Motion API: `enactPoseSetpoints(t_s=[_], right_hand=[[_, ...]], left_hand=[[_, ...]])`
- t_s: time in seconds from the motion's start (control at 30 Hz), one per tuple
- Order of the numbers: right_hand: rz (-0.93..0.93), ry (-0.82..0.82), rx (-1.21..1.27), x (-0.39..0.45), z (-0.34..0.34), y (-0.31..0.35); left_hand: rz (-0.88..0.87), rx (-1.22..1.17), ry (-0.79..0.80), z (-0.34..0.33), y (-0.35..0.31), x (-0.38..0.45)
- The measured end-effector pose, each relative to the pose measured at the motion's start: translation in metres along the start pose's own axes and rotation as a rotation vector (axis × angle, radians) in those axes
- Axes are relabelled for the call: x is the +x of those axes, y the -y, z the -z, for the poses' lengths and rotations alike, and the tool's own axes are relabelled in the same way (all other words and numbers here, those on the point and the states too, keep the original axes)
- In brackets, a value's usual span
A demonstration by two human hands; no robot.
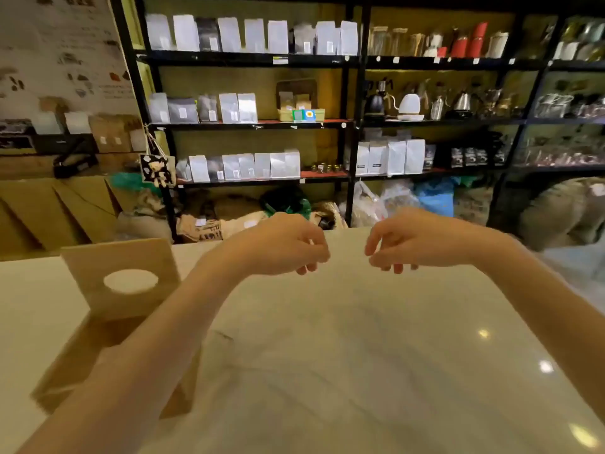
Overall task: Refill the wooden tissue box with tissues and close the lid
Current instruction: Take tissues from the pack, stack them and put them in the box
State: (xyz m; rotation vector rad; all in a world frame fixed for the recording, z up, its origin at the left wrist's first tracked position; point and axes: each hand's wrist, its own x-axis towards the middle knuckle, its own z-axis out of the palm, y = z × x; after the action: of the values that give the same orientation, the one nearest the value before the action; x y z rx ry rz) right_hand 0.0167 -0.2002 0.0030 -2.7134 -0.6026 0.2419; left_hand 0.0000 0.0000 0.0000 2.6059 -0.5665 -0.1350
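Note:
The wooden tissue box (77,358) stands open on the left of the table. Its lid (85,267), with an oval hole, is tipped up at the far side. My left forearm crosses over the box and hides part of its dim inside. A large white tissue sheet (327,339) is spread out in front of me, lifted by its far edge. My left hand (281,245) pinches that edge on the left and my right hand (417,242) pinches it on the right, a short gap apart.
The pale glossy table (29,309) runs under the box and the tissue, its far edge just past my hands. Behind it stand black shelves (353,122) of white bags, kettles and jars. Sacks and cardboard boxes lie on the floor.

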Motion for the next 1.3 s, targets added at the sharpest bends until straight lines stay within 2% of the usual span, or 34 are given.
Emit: enactPoseSetpoints(t_s=[0.17,0.27,0.53,0.9,1.0,1.13,1.3], right_hand=[[-0.056,0.188,-0.003,-0.003,-0.052,-0.035],[-0.083,0.238,0.036,-0.006,-0.074,-0.049],[-0.12,0.187,0.033,-0.013,-0.109,-0.068],[-0.106,0.17,0.168,-0.012,-0.123,-0.076],[-0.062,0.112,0.21,-0.015,-0.121,-0.078],[-0.032,-0.008,0.413,-0.017,-0.111,-0.077],[0.087,-0.132,0.571,-0.018,-0.093,-0.054]], left_hand=[[0.033,-0.007,0.123,-0.065,0.008,0.02],[0.008,0.069,0.164,-0.095,0.019,0.03],[-0.005,0.192,0.199,-0.133,0.034,0.042],[0.017,0.172,0.205,-0.137,0.024,0.043],[-0.02,0.188,0.156,-0.14,0.026,0.041],[-0.045,0.03,-0.01,-0.126,0.027,0.029],[-0.04,-0.047,-0.183,-0.088,0.022,-0.003]])
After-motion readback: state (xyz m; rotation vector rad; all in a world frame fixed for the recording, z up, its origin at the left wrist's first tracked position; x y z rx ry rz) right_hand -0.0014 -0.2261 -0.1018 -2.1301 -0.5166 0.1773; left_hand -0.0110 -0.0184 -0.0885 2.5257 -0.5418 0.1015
